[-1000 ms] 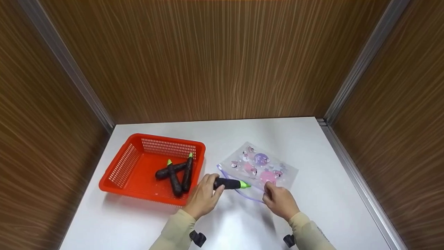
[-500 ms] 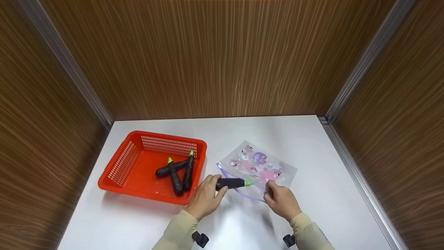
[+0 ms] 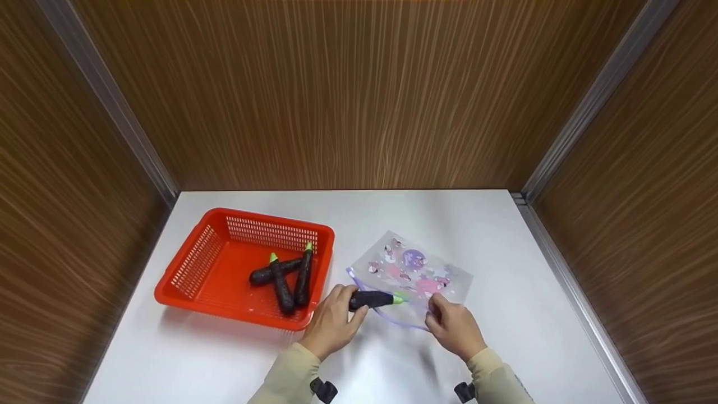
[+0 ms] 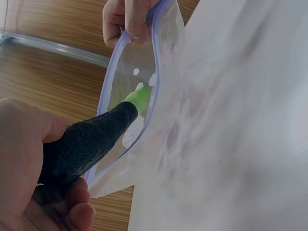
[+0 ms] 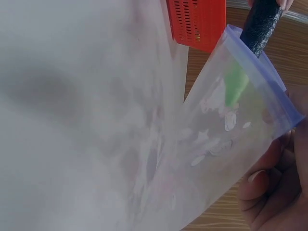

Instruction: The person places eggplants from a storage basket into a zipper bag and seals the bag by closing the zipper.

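My left hand (image 3: 331, 325) grips a dark eggplant (image 3: 370, 300) by its thick end, with the bright green stem end pointing right. That green tip (image 4: 138, 98) is inside the mouth of a clear zip bag (image 3: 409, 266) printed with pink and purple cartoon figures. At the bag's near right corner, my right hand (image 3: 455, 326) pinches the purple-edged opening (image 5: 269, 82), which gapes around the eggplant. Through the bag's film the green tip shows in the right wrist view. The palm hides the eggplant's rear end.
Left of the hands stands a red slotted basket (image 3: 207, 306) with 3 more eggplants (image 3: 283, 286) lying crossed in its right half. Its right rim is close to the left hand. Brown wood-grain panels (image 3: 348, 101) enclose the white table (image 3: 381, 213) at the back and sides.
The left hand has moved the eggplant slightly rightward, so its green tip has gone from over the bag's mouth to inside it. The right hand keeps its pinch on the bag.
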{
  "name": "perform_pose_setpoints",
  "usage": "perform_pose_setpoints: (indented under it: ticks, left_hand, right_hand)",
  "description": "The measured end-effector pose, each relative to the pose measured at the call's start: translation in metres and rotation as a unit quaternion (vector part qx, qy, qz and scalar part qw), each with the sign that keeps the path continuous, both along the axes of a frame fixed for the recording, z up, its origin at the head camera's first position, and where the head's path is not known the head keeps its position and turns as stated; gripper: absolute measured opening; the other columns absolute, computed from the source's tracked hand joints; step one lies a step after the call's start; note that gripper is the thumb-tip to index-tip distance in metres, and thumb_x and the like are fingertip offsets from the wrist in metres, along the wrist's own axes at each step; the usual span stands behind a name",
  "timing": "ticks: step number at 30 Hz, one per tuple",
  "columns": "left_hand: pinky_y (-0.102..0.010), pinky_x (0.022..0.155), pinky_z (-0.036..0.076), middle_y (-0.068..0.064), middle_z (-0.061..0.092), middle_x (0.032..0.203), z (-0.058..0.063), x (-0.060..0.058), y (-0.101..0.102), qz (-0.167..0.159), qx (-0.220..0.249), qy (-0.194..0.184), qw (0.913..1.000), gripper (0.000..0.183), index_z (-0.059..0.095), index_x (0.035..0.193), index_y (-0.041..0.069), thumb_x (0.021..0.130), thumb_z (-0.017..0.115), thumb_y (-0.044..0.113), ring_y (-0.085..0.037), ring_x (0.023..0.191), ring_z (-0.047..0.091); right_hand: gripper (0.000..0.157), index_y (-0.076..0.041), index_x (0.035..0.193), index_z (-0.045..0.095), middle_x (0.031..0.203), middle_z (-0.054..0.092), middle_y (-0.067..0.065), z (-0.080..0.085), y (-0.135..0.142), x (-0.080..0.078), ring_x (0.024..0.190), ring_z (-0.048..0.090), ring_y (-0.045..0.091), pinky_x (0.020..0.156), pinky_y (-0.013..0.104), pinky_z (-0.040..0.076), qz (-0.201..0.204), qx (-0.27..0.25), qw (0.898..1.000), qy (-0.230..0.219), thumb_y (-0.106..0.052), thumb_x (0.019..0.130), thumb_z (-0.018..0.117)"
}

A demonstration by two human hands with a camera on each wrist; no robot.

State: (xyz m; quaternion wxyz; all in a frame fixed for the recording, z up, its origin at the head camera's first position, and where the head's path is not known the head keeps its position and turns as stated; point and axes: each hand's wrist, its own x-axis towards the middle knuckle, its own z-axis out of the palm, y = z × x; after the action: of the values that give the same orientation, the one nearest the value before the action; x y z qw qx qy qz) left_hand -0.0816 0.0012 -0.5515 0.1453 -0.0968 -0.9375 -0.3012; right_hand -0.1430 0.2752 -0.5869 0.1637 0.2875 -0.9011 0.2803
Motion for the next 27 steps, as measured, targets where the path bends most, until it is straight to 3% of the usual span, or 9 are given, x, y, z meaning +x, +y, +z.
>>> perform_pose_setpoints:
  ticks: [6, 13, 20, 27]
  left_hand:
    - [-0.03, 0.073, 0.045, 0.003, 0.051, 0.092, -0.002, -0.003, 0.003, -0.005, 0.002, -0.009, 0.9999, 0.043, 0.055, 0.115, 0.008, 0.086, 0.059, 0.039, -0.011, 0.077, 0.049]
    - [-0.028, 0.068, 0.044, 0.003, 0.048, 0.09, -0.008, -0.006, 0.003, -0.007, -0.022, 0.011, 0.9997, 0.04, 0.056, 0.113, 0.01, 0.084, 0.061, 0.036, -0.011, 0.075, 0.047]
    - [-0.03, 0.077, 0.045, -0.001, 0.049, 0.094, -0.013, -0.006, 0.003, -0.007, -0.029, 0.024, 0.9993, 0.038, 0.058, 0.112, 0.008, 0.079, 0.064, 0.025, -0.014, 0.083, 0.049]
    - [-0.03, 0.081, 0.044, -0.002, 0.049, 0.095, -0.013, -0.012, 0.009, -0.007, -0.026, 0.016, 0.9995, 0.038, 0.059, 0.111, 0.008, 0.077, 0.066, 0.023, -0.016, 0.086, 0.048]
  right_hand:
    - [0.013, -0.018, 0.077, 0.049, 0.058, 0.035, -0.019, 0.001, 0.001, -0.002, 0.048, 0.034, 0.001, 0.043, 0.02, 0.028, 0.002, -0.018, 1.0, 0.02, -0.01, 0.073, 0.058]
    - [0.021, -0.019, 0.074, 0.046, 0.056, 0.031, -0.023, 0.001, -0.005, 0.0, 0.045, 0.031, -0.002, 0.041, 0.019, 0.025, 0.003, -0.033, 0.999, 0.032, -0.006, 0.07, 0.062]
    - [0.021, -0.021, 0.074, 0.046, 0.055, 0.034, -0.021, -0.002, -0.01, 0.0, 0.046, 0.032, -0.002, 0.041, 0.019, 0.026, 0.005, -0.032, 0.999, 0.009, -0.007, 0.072, 0.062]
    - [0.021, -0.019, 0.074, 0.046, 0.056, 0.032, -0.022, -0.001, -0.009, -0.008, 0.046, 0.031, -0.002, 0.041, 0.019, 0.026, 0.014, -0.028, 0.999, 0.023, -0.005, 0.071, 0.062]
